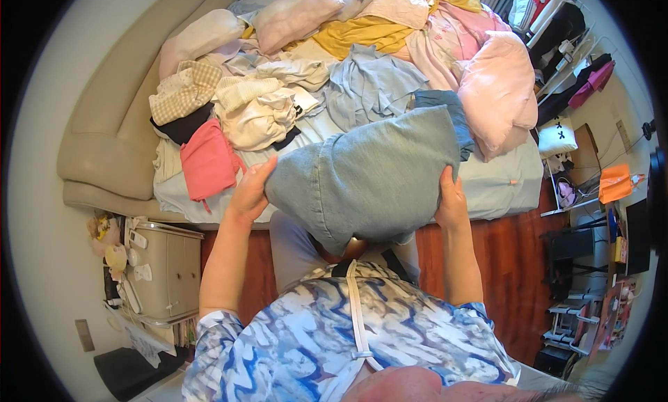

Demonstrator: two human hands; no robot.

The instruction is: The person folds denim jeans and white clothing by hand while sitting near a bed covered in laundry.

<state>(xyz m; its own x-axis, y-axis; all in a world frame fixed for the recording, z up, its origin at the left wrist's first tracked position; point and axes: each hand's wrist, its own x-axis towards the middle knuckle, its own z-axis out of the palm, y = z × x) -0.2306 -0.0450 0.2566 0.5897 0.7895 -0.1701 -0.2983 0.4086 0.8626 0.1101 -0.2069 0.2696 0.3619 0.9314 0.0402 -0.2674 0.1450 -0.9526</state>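
A folded grey-blue denim garment (381,172) is stretched between both hands above my lap. My left hand (251,189) grips its left end, thumb on top. Its right end is pinched in my right hand (451,196), with the thumb over the cloth. Fingers beneath the fabric are hidden. Just behind it lies a darker blue denim piece (453,117) on the bed. A folded coral-pink garment (210,161) rests at the bed's near left, beside a cream bundle of cloth (258,117) and a beige checked cloth (183,91). A light blue crumpled cloth (368,86) lies further back.
Pillows, including a pink one (498,91), and a mustard cloth (365,34) cover the bed's far part. A beige bedside cabinet (169,271) stands at left. Hanging clothes (556,26) and shelves with an orange bag (616,184) are at right.
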